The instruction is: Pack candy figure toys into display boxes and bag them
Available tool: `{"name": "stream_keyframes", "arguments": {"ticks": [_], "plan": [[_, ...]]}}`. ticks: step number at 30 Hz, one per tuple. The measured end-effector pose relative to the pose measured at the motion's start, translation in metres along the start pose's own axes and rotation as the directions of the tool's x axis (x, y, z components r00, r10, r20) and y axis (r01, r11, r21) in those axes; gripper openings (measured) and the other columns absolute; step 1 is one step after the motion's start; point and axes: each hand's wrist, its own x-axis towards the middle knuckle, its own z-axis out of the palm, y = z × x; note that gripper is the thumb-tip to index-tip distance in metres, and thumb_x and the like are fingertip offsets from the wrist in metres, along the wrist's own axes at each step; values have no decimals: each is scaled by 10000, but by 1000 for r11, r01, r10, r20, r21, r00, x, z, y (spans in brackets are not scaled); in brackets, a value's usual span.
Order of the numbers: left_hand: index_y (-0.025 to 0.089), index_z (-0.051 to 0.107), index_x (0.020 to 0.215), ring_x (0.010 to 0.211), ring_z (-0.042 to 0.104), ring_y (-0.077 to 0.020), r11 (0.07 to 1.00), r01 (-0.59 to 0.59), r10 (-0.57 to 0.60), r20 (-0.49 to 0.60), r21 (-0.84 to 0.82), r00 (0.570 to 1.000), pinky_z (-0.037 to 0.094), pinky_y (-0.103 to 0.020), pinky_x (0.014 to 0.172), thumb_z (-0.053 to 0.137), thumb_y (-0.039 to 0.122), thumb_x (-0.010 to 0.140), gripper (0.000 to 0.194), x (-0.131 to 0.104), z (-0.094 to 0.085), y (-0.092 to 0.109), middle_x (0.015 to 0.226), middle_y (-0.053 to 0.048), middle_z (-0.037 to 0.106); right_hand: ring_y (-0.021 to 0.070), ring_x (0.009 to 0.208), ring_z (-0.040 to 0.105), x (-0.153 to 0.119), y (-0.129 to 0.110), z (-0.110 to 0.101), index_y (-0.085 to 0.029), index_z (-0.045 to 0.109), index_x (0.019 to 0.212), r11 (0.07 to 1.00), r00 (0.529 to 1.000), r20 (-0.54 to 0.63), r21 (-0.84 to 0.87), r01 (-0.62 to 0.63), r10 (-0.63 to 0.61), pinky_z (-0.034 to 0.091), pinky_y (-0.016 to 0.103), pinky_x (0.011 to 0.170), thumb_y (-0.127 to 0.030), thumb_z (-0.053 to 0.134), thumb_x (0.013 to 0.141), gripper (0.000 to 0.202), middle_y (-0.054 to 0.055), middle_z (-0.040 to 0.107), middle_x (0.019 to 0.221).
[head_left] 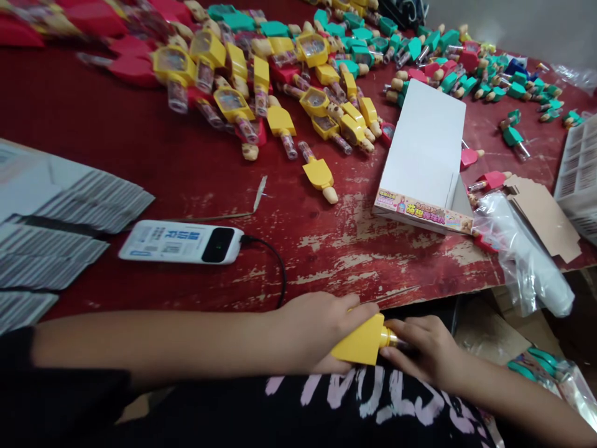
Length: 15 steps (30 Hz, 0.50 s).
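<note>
One black shirt (pixel 209 410) is seen below one yellow toy (pixel 361 341), held between two hands: body clasped by the curled left hand (pixel 317 326), tube (pixel 394 339) pinched by the right hand (pixel 429 348); one white box (pixel 426 143) is placed beyond.

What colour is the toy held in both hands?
Yellow: the toy shows its yellow body best in the head view.

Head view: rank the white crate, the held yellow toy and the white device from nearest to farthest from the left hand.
1. Yellow toy: in the left hand itself.
2. White device: forward and left of it.
3. White crate: at the view's far right.
</note>
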Motion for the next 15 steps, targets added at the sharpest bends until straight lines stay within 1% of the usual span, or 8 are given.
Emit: {"name": "stream_keyframes", "arguments": {"ticks": [2,5,7,8,10,12,13,15], "plan": [[198,491,1226,676,655,-255,999,23,-25,33,48,999,479,-296,518,759,428,636,687,2,-2,3,966,-79,627,81,469,469,3,4,3,-123,654,839,935,968,119,253,-247,223,353,201,453,-381,499,900,307,7,577,574],[179,459,1292,629,646,-278,981,33,-46,60,192,997,463,-313,473,746,411,672,722,3,-7,11,948,-120,622,55,393,353,9,15,9,-136,635,679,524,764,460,556,-646,453,262,192,378,-561,547,810,454,-26,510,504],[182,457,1307,593,636,-274,971,33,-43,40,235,998,458,-317,463,727,409,702,700,5,-15,13,936,-137,620,38,332,239,12,22,12,-140,592,594,321,684,574,611,-724,449,164,196,322,-662,533,757,551,-42,454,451],[193,459,1310,596,637,-270,973,30,-37,24,228,999,462,-317,474,714,430,716,689,7,-19,11,956,-145,620,36,320,217,13,25,11,-142,578,567,332,693,566,614,-716,446,144,198,311,-679,503,768,578,-43,439,432],[221,430,1337,689,652,-285,988,25,-23,-18,150,1000,497,-339,554,712,520,698,759,14,-28,3,1026,-150,619,54,332,310,13,28,4,-139,607,585,594,802,382,540,-597,459,224,196,323,-613,454,847,563,-21,484,442],[238,352,1383,876,643,-305,999,24,-27,-73,-49,997,521,-374,703,717,601,648,897,25,-36,-12,1135,-142,602,95,430,494,11,28,-10,-136,688,751,937,958,56,199,-287,281,359,206,400,-454,471,909,416,28,617,555],[234,342,1383,917,631,-291,981,18,-32,-68,-193,997,517,-371,744,702,623,647,906,31,-37,-21,1146,-128,606,120,506,570,9,28,-18,-142,703,875,994,994,-57,-55,-97,94,409,219,449,-363,499,915,304,55,677,655],[204,440,1296,769,631,-226,855,42,15,106,-517,994,511,-325,651,585,644,731,731,44,-37,-41,1027,-103,655,155,612,640,6,29,-33,-149,658,1090,859,959,-68,-465,214,-276,458,246,509,-233,527,905,242,100,726,826]]}}
